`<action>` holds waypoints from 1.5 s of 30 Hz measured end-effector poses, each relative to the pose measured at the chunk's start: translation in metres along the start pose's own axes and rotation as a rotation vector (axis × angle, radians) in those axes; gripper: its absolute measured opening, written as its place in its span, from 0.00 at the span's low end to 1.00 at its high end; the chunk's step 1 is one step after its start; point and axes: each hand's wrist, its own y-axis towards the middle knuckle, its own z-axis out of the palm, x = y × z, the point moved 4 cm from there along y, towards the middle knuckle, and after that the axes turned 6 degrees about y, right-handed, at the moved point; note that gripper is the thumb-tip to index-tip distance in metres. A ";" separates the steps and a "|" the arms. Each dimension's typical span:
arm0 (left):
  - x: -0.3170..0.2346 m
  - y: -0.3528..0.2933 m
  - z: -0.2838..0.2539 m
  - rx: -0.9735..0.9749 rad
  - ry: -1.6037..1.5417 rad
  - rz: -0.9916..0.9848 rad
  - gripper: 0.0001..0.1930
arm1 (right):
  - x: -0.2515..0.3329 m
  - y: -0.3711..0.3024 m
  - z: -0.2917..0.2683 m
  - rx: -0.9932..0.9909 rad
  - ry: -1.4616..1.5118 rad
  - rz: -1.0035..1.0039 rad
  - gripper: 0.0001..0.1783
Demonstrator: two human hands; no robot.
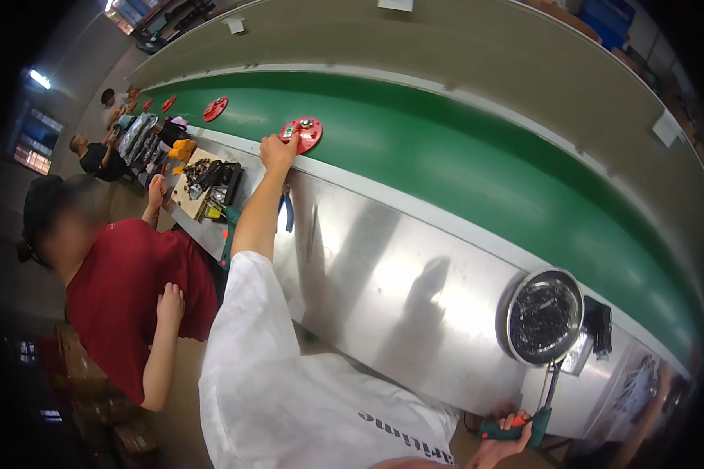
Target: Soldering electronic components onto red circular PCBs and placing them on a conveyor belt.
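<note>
My left hand (278,152) reaches far out over the edge of a green conveyor belt (414,152). Its fingers are closed on the near rim of a red round plastic part (309,137), which carries small parts on its face. Low at the right, my right hand (510,439) is wrapped round the handle of a green and black electric screwdriver (538,428). The tool's long shaft points up toward a round metal bowl (510,332) with a heap of small dark screws (545,313) inside.
More red parts (215,109) lie farther along the belt. Blue-handled pliers (289,215) rest on the metal table (399,289). At left, a person in a dark red shirt (137,289) stands close by a tray of small parts (211,184). A black box (598,327) sits beside the bowl.
</note>
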 end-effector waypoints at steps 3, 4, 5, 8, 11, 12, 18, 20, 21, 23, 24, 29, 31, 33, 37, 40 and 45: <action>-0.005 -0.018 -0.004 -0.108 0.178 -0.029 0.38 | 0.004 -0.004 -0.004 -0.023 0.023 0.014 0.12; 0.002 -0.020 -0.002 -0.091 0.176 -0.051 0.39 | 0.002 0.000 -0.002 -0.017 0.062 0.034 0.12; 0.001 -0.025 -0.006 -0.183 0.120 -0.107 0.39 | 0.000 0.000 -0.004 -0.011 0.098 0.059 0.12; 0.000 -0.034 -0.003 -0.222 0.020 -0.136 0.34 | 0.000 0.000 -0.010 0.035 0.137 0.084 0.12; 0.001 -0.059 -0.003 -0.272 0.024 0.012 0.29 | 0.002 -0.003 -0.010 0.051 0.153 0.090 0.12; -0.008 -0.071 -0.004 -0.270 0.022 0.014 0.29 | 0.002 -0.004 -0.009 0.037 0.171 0.083 0.12; -0.073 -0.162 -0.028 -0.281 -0.082 0.615 0.17 | 0.003 -0.011 -0.014 -0.043 0.152 0.094 0.19; -0.080 -0.212 -0.043 -0.167 -0.320 0.714 0.10 | -0.002 -0.007 -0.005 0.013 0.130 0.127 0.16; -0.091 -0.248 -0.053 -0.072 -0.467 0.740 0.07 | -0.007 -0.006 -0.006 0.002 0.196 0.131 0.15; -0.120 -0.329 -0.064 0.125 -0.565 0.807 0.07 | -0.007 -0.001 -0.008 -0.036 0.152 0.106 0.13; -0.128 -0.364 -0.065 0.195 -0.538 0.856 0.10 | -0.008 -0.002 -0.007 -0.027 0.185 0.100 0.13; -0.154 -0.437 -0.070 0.386 -0.782 0.982 0.16 | 0.001 -0.007 0.002 -0.126 0.070 -0.038 0.12; -0.157 -0.422 -0.073 0.367 -0.780 0.956 0.14 | 0.018 -0.014 0.004 -0.173 -0.004 -0.178 0.11; -0.148 -0.386 -0.067 0.381 -0.742 0.878 0.11 | 0.035 -0.020 0.019 -0.243 -0.118 -0.472 0.11; -0.127 -0.313 -0.079 0.217 -0.738 0.778 0.09 | 0.036 0.003 0.017 -0.352 -0.329 -0.346 0.12; -0.110 -0.283 -0.072 0.019 -0.703 0.792 0.06 | 0.022 0.002 0.001 -0.303 -0.059 -0.169 0.12; -0.077 -0.162 -0.045 -0.167 -0.634 0.380 0.16 | 0.014 -0.005 0.010 -0.151 -0.021 -0.089 0.15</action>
